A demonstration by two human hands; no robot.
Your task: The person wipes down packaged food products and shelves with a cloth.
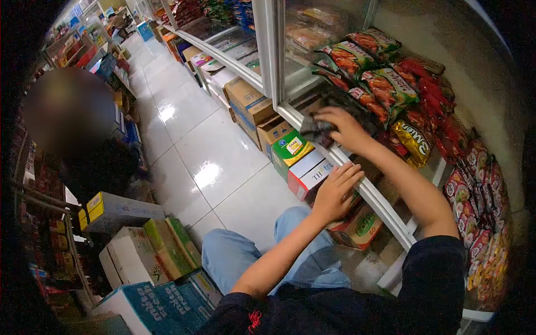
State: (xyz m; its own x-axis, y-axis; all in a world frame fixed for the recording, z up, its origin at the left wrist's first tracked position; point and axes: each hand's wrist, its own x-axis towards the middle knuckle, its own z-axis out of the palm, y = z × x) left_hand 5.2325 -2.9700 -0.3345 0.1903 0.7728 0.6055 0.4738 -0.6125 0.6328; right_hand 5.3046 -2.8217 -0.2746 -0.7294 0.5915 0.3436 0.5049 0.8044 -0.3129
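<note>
My right hand [347,131] is closed on a dark, crumpled cloth [317,131], which lies against the white metal rail [385,207] of a glass-sided display case. Lower down the same rail rests my left hand [336,192], its fingers stretched out over the edge and nothing held in them. Just beyond my right hand, inside the case, are several red-and-green snack packets [388,86]. A yellow packet [412,142] lies to the right of my right wrist.
Cartons, including a green box [293,146], stand under the case. A tiled aisle [184,139] runs away ahead. On the left are a blue-green carton [162,307], a yellow-ended box [117,211] and a person in dark clothing [106,167]. Small packets [474,206] fill the right side.
</note>
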